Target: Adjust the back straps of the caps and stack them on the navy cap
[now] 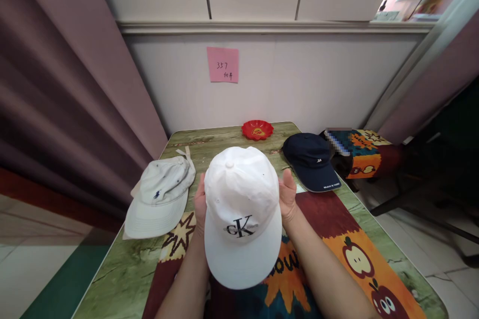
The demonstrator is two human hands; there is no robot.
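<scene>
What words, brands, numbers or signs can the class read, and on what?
"357": pink sticky note; handwriting below unclear.
"cK": white baseball cap; grey lettering across it too small.
"BELIEVE": navy baseball cap brim; remaining words too small.
"OW": patterned tablecloth; word partly covered.
Dark emblem, no readable words: pale grey baseball cap.
Unclear: red dish marking, right-hand cloth lettering.
</scene>
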